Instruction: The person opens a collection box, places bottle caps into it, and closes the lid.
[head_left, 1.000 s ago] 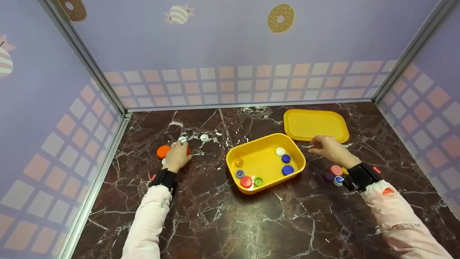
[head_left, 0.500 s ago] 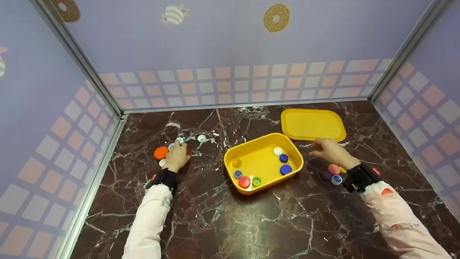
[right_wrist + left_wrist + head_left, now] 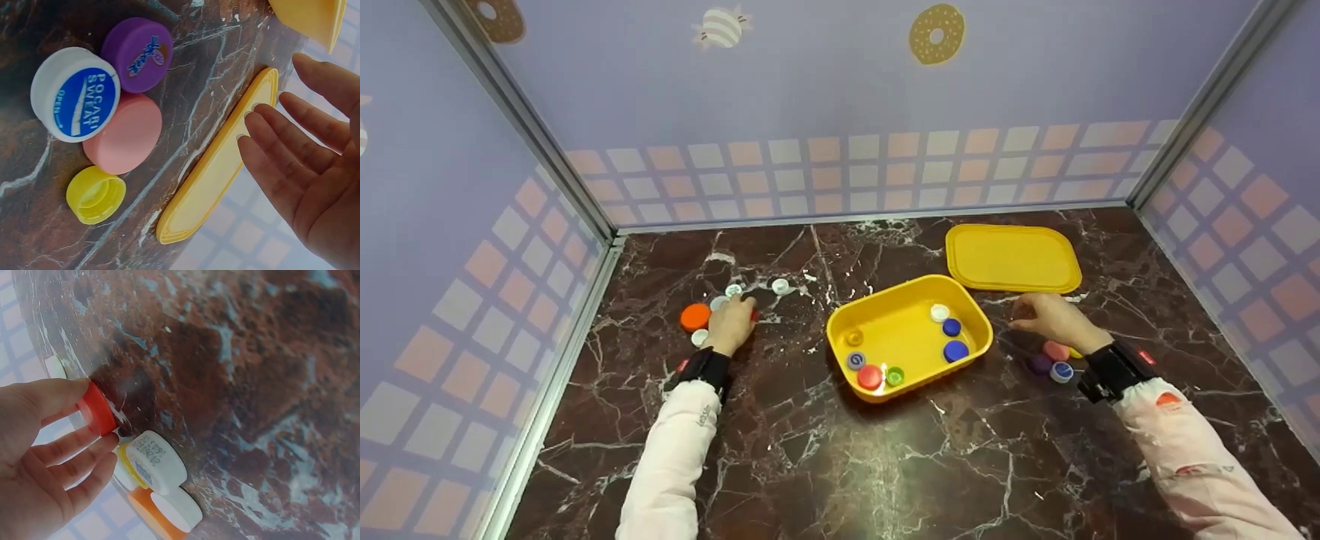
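Observation:
My left hand is at the cap pile on the left. Between its thumb and fingers it pinches a red bottle cap, close over the tabletop. Right beside the fingertips lie a white cap with printed digits, an orange cap and another white cap. My right hand hovers with relaxed fingers and nothing in them, near the yellow lid. Below its wrist sit a purple cap, a white-and-blue cap, a pink cap and a yellow cap.
Between the hands stands a yellow box with several caps inside, including a red cap, a green cap and a blue cap. A single white cap lies behind the left pile. Patterned walls enclose the table.
My left fingers have drawn back from the white cap at the pile's far end and shifted right, onto the red cap. My right hand has barely moved. The head view has shifted slightly.

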### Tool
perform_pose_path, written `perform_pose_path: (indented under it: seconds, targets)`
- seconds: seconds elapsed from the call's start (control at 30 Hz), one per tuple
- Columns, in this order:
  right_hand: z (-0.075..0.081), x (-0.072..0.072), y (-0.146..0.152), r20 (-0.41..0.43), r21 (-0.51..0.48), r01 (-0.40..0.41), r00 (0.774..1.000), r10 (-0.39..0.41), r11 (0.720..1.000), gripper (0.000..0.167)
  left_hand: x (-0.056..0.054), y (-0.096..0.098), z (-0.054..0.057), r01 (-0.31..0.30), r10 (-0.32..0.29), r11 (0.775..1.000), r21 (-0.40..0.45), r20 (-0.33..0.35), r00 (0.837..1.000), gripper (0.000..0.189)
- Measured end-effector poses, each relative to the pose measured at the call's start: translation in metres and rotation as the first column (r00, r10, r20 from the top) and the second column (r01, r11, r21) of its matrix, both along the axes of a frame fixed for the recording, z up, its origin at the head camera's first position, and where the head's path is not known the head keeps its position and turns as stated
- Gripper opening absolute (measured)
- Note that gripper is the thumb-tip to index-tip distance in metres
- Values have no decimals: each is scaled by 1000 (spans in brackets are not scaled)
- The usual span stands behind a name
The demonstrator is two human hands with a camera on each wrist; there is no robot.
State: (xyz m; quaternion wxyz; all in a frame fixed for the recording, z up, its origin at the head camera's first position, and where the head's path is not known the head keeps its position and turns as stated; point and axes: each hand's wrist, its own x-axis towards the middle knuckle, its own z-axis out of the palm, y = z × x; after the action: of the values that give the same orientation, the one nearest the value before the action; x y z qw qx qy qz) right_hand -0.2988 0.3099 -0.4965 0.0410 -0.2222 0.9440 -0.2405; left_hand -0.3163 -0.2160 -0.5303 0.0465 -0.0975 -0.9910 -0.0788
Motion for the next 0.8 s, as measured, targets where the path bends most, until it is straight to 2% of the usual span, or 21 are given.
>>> perform_pose_path:
  seconds: [0.2,0.4,0.67,0.8]
  targets:
    - [-3,3,4,20,24,18,1000,-18,1000,21,2,-1,2,22,-22,999,34,-10,1000,25]
    - [-2,4,4,48,49,39,998,-41,998,24,0,4,13,59,-53,996,60,-93,994,24]
    - [-3,7,9,30,56,30,999,-32,998,25,-4,24,38,124,-117,987,105,-67,991,28]
    - [-3,8,10,23,51,28,999,-29,998,26,-5,38,54,161,-153,983,86,-95,984,27]
